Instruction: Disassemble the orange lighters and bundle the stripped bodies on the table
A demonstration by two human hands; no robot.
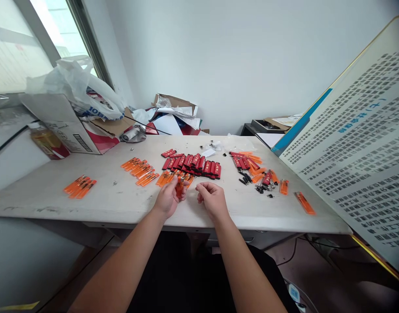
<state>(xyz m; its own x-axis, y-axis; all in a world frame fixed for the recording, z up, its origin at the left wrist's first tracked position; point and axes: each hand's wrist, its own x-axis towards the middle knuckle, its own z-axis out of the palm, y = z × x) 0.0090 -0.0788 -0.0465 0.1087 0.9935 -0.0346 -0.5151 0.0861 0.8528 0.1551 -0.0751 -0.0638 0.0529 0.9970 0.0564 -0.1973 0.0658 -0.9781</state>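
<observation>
In the head view, my left hand closes around one orange lighter body, which stands nearly upright, its long axis pointing up and away from me. My fingers hide its lower part. My right hand is loosely curled just beside it, over the white table; I cannot tell if it holds something.

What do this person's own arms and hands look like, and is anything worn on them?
Both forearms are bare: no sleeves reach them, and the left hand and right hand show no gloves, watch or bracelet. A plain black garment shows below them; its kind cannot be told.
</observation>
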